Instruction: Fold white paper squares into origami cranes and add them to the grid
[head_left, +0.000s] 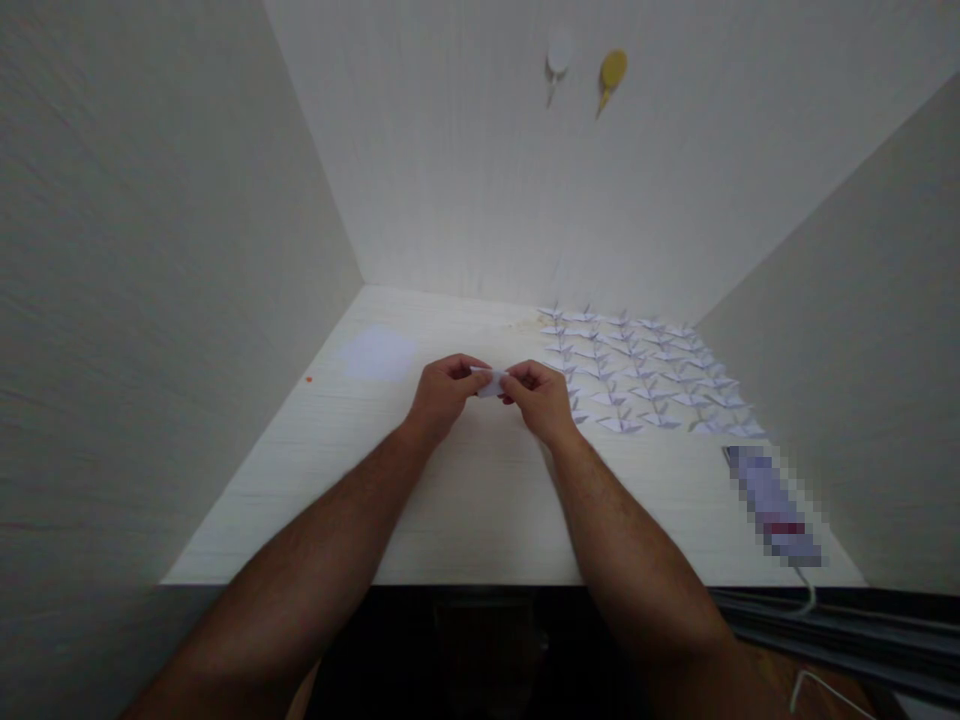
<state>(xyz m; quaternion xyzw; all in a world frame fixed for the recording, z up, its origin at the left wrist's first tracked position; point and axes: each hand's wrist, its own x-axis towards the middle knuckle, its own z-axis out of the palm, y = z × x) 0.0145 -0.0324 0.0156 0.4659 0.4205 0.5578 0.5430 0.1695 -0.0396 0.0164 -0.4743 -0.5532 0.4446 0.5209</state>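
Over the middle of the pale wooden table (465,510), my left hand (444,392) and my right hand (538,398) meet, each pinching one end of a small folded piece of white paper (491,382). The fingers of both hands are curled round its edges. Most of the paper is hidden between the fingertips. To the right of my right hand, several white paper cranes (645,372) lie in rows on the table.
A stack of white paper sheets (377,355) lies at the back left, with a small orange speck (308,379) near it. A blurred flat object (772,503) with a cable rests at the right front. Walls close in on three sides; two round hooks (585,68) hang on the back wall.
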